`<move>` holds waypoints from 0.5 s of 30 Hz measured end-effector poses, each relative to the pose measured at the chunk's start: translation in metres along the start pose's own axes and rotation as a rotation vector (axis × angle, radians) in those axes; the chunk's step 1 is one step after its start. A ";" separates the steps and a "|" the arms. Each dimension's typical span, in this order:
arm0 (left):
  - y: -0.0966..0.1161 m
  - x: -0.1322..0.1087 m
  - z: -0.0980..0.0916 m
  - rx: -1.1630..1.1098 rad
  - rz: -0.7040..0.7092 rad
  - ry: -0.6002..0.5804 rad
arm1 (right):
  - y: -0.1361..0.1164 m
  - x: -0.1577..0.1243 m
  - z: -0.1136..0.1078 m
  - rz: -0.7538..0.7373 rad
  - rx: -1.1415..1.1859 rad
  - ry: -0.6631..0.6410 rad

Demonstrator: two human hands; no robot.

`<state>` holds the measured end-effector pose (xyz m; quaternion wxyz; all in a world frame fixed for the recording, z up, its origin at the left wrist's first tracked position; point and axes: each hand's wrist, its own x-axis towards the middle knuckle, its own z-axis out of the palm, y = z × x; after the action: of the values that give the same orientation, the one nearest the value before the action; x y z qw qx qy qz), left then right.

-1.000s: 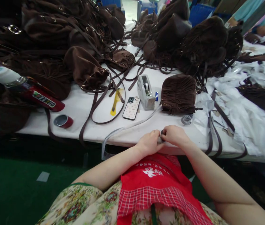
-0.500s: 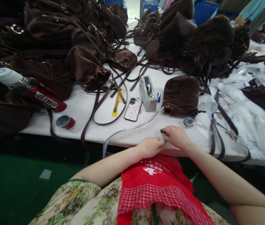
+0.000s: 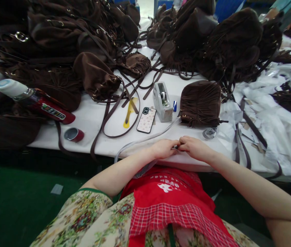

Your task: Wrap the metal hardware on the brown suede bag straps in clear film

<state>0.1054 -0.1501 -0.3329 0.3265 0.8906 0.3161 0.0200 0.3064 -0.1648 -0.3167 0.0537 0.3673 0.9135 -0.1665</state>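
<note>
From my seat far from the rig, the head view gives me both hands at the front edge of the white table (image 3: 109,144). The left hand (image 3: 164,148) seems to pinch a small greyish piece (image 3: 175,148), too hidden to identify; the right hand (image 3: 194,148) curls its fingers against it, though whether it grips I cannot tell. Held so near the edge, I judge, a slip could drop it onto the green floor (image 3: 19,192).

A clear plastic strip (image 3: 127,145) runs from the lower corner of the pleated brown bag (image 3: 200,103) toward the left forearm; attached or merely touching, I cannot say. If that arm snagged it, the bag could be dragged. A leftward elbow swing might tip the red cup (image 3: 73,134) near the edge.
</note>
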 end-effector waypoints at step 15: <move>0.015 0.012 0.019 0.008 -0.167 0.080 | -0.011 -0.012 0.017 0.715 0.299 0.209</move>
<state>0.1281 -0.1625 -0.3411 0.3103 0.8610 0.4020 0.0270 0.3075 -0.1861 -0.3270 -0.0390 0.6808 0.6943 -0.2301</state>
